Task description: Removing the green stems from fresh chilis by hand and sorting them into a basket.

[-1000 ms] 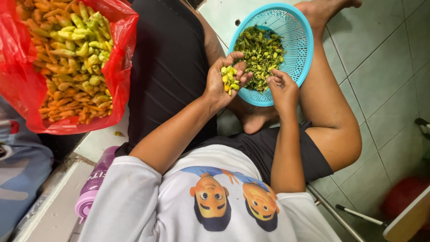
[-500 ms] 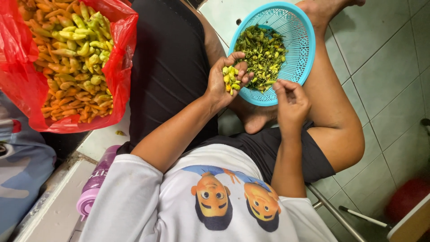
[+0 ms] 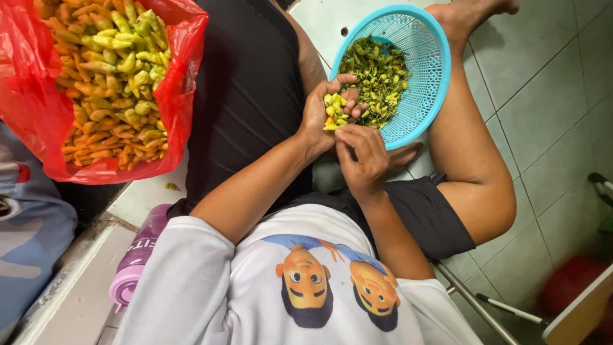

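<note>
Head view, places reckoned from the blue plastic colander. Item: a small heap of yellow and green chillies, cupped in the left hand at the colander's near rim, fingers curled up around them as a loose bowl. Right hand just below that rim, touching the left; its fingertips are drawn together at the heap's lower edge, apparently pinching one pod (what exactly is nipped cannot be told). Inside the colander: a pile of green stems and bits. Far left of the colander: a red plastic bag, open, filled with more orange, yellow and green chillies. Below-left of it: a purple bottle lying on a pale ledge. Handling, by judgement: pods light, smooth-skinned and a little slippery, firm yet easily bruised or snapped; best taken singly by the body between thumb and forefinger, the stalk end left free.
</note>
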